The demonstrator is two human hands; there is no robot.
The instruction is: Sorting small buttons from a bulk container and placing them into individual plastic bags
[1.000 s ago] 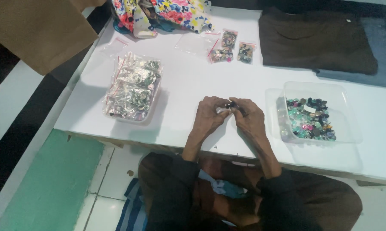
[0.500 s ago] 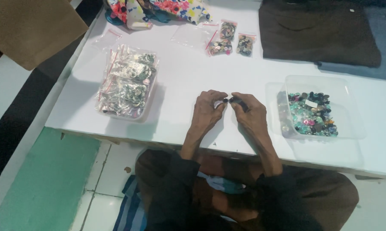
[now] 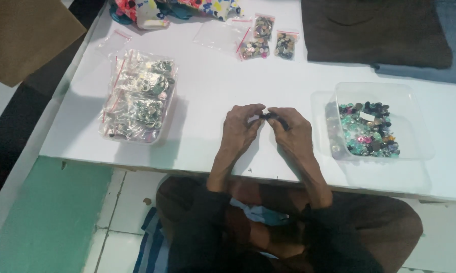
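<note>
Both hands, left and right, pinch one small dark item together, just left of the bead tub; bag tub sits farther left.

A single camera, worn on the person's head, looks steeply down and slightly forward over a white table. It sits fairly near, so the left hand and right hand fall at the middle of the view, the lap and tiled floor fill the bottom, and folded dark cloth lies at the far edge.
</note>
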